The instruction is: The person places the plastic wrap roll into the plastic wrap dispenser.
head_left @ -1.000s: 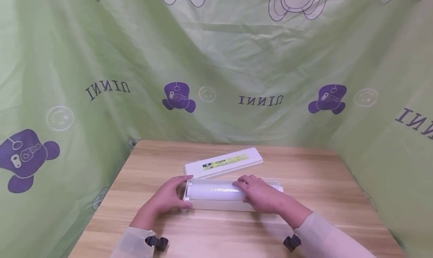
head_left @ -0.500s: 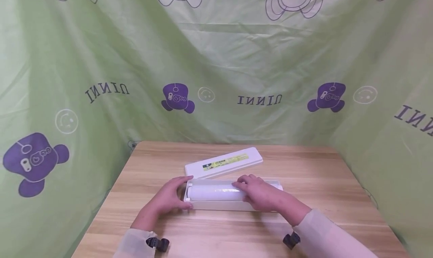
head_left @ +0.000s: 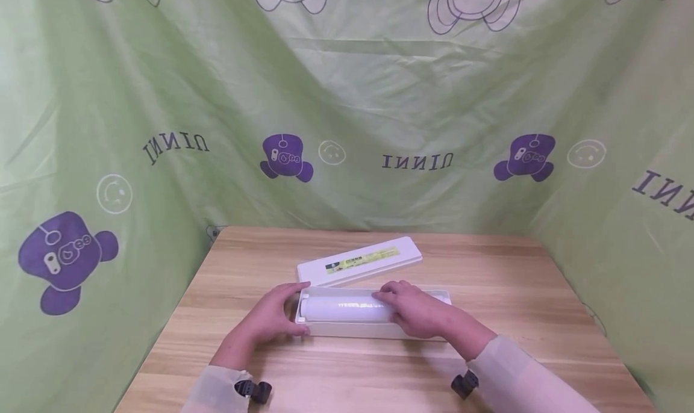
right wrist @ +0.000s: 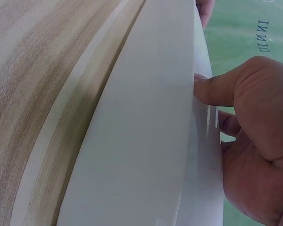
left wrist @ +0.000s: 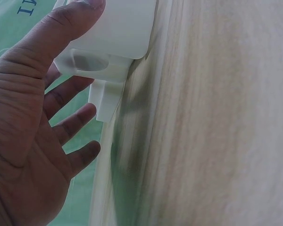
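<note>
A long white box (head_left: 358, 329) lies lengthwise across the wooden table, its top uncovered. Inside sits a glossy whitish roll of plastic wrap (head_left: 331, 309). My left hand (head_left: 265, 316) grips the box's left end, thumb at the front and index finger at the back. The left wrist view shows the other fingers spread past the box end (left wrist: 120, 28). My right hand (head_left: 420, 313) holds the roll right of its middle. In the right wrist view, the thumb lies between the box wall (right wrist: 132, 122) and the roll (right wrist: 205, 155), other fingers on the far side; the roll's right part is partly hidden.
Behind the box, a white lid (head_left: 311, 273) with a yellow-green label (head_left: 362, 260) lies at a slant on the table (head_left: 488, 268). Green printed cloth (head_left: 352, 100) hangs behind and at both sides. Black wrist straps (head_left: 253, 391) sit at both cuffs.
Both hands, the box and the lid keep practically the same places. The shine on the roll looks slightly different, and the head view has shifted a little.
</note>
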Demonstrator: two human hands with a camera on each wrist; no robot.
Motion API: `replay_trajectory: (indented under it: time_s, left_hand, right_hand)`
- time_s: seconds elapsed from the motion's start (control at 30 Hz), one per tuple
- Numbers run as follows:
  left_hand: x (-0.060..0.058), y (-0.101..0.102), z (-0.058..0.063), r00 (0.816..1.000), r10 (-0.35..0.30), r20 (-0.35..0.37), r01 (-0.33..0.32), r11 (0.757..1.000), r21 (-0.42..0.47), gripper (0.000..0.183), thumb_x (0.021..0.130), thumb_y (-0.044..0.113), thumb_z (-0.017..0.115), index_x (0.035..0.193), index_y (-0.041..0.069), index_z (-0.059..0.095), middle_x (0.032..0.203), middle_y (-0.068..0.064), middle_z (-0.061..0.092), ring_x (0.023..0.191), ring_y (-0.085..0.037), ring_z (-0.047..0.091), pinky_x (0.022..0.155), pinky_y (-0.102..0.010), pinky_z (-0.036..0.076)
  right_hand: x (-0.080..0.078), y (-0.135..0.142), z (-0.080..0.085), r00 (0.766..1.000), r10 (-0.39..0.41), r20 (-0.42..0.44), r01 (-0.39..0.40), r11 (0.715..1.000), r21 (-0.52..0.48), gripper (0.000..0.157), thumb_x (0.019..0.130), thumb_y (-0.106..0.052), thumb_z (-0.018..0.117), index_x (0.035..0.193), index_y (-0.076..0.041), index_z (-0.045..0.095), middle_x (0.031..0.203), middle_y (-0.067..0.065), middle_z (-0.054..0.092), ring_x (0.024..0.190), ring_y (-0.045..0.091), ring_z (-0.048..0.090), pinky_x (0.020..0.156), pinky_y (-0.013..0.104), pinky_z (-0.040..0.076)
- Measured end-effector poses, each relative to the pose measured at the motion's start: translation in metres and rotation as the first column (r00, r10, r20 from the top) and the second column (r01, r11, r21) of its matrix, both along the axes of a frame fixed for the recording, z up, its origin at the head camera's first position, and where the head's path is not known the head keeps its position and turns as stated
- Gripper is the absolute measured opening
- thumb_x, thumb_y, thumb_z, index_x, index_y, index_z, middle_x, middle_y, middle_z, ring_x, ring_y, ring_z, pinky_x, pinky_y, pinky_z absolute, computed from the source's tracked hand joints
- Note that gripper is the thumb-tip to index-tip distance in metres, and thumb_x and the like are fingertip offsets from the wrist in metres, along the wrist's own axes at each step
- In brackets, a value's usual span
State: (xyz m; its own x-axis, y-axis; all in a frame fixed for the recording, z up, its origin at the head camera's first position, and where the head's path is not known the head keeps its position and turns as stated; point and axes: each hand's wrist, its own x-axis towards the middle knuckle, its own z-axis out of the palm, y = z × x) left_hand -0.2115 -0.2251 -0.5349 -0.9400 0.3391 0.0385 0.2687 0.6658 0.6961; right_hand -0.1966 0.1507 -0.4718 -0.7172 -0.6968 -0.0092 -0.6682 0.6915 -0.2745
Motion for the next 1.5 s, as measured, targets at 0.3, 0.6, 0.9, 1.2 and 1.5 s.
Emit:
replay_trajectory:
  time_s: [0.3, 0.6, 0.9, 1.2, 1.5]
  left_hand:
    - [-0.001, 0.001, 0.002, 1.0, -0.002, -0.006, 0.002, 1.0, -0.005, 0.111, 0.054, 0.052, 0.1, 0.152, 0.03, 0.053, 0.152, -0.008, 0.054, 0.142, -0.037, 0.045, 0.119, -0.059, 0.034]
    - [-0.001, 0.001, 0.001, 1.0, -0.008, -0.008, 0.008, 1.0, -0.001, 0.11, 0.055, 0.051, 0.101, 0.152, 0.029, 0.054, 0.151, -0.009, 0.055, 0.142, -0.037, 0.046, 0.119, -0.059, 0.034]
    - [0.001, 0.003, 0.003, 1.0, -0.003, -0.003, 0.003, 1.0, 0.012, 0.109, 0.055, 0.048, 0.101, 0.151, 0.028, 0.054, 0.152, -0.008, 0.054, 0.143, -0.036, 0.045, 0.12, -0.057, 0.033]
    - [0.001, 0.002, 0.001, 1.0, 0.001, -0.002, -0.001, 1.0, 0.008, 0.111, 0.055, 0.05, 0.101, 0.152, 0.027, 0.053, 0.153, -0.009, 0.053, 0.143, -0.037, 0.044, 0.12, -0.059, 0.033]
    - [0.001, 0.002, 0.0, 1.0, -0.001, -0.006, 0.001, 1.0, 0.01, 0.109, 0.056, 0.048, 0.101, 0.152, 0.028, 0.054, 0.153, -0.009, 0.053, 0.143, -0.037, 0.044, 0.12, -0.058, 0.033]
  right_hand:
    - [-0.002, 0.001, -0.002, 1.0, -0.01, -0.021, 0.009, 1.0, -0.03, 0.053, 0.096, -0.009, 0.069, 0.148, -0.006, 0.056, 0.139, 0.015, 0.06, 0.128, 0.031, 0.057, 0.108, 0.048, 0.05]
    - [-0.002, 0.004, -0.004, 0.999, -0.006, -0.041, 0.002, 0.996, -0.084, 0.049, 0.095, -0.01, 0.072, 0.142, -0.004, 0.062, 0.135, 0.015, 0.064, 0.127, 0.031, 0.061, 0.107, 0.049, 0.051]
    - [-0.002, 0.008, -0.01, 1.0, -0.01, -0.014, 0.008, 0.992, -0.124, 0.045, 0.095, -0.01, 0.074, 0.139, -0.004, 0.064, 0.134, 0.012, 0.066, 0.126, 0.029, 0.063, 0.108, 0.048, 0.051]
    - [-0.006, 0.01, -0.016, 0.998, -0.037, 0.047, 0.043, 0.99, -0.133, 0.044, 0.096, -0.014, 0.074, 0.138, -0.008, 0.066, 0.137, 0.009, 0.066, 0.128, 0.027, 0.062, 0.109, 0.047, 0.05]
    - [-0.007, 0.01, -0.016, 0.997, -0.05, 0.062, 0.057, 0.99, -0.127, 0.045, 0.095, -0.014, 0.076, 0.138, -0.01, 0.067, 0.137, 0.008, 0.066, 0.128, 0.028, 0.061, 0.109, 0.049, 0.05]
